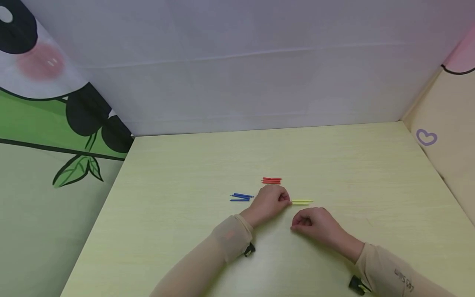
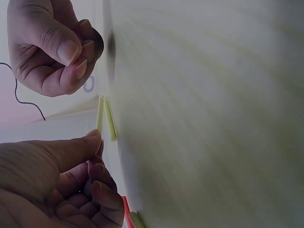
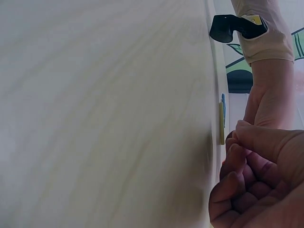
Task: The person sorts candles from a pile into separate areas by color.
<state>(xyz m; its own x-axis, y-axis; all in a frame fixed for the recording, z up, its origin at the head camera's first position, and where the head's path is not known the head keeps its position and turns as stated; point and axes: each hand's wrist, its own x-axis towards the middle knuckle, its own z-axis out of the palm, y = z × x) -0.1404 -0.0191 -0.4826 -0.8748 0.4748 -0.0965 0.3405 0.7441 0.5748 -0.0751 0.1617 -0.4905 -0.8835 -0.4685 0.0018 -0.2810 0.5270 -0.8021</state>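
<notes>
My left hand (image 1: 270, 201) pinches the near end of a thin yellow candle (image 2: 100, 114) between thumb and fingertips, low over the table. Another yellow candle (image 2: 110, 121) lies beside it, apart from the fingers. My right hand (image 1: 315, 224) is nearer the front, its thumb against curled fingers. Nothing shows between those fingertips in either wrist view. Several red candles (image 1: 271, 180) lie side by side just beyond the left hand. Several blue candles (image 1: 241, 197) lie left of it, one slightly askew. A yellowish stick (image 3: 222, 123) shows in the right wrist view, beyond the fingers.
The pale wooden table (image 1: 167, 231) meets a white cloth wall (image 1: 237, 90) at the back. A printed cartoon panel (image 1: 37, 144) stands at the left and a beige panel (image 1: 449, 136) at the right. Black wrist cameras (image 1: 358, 285) hang under both sleeves.
</notes>
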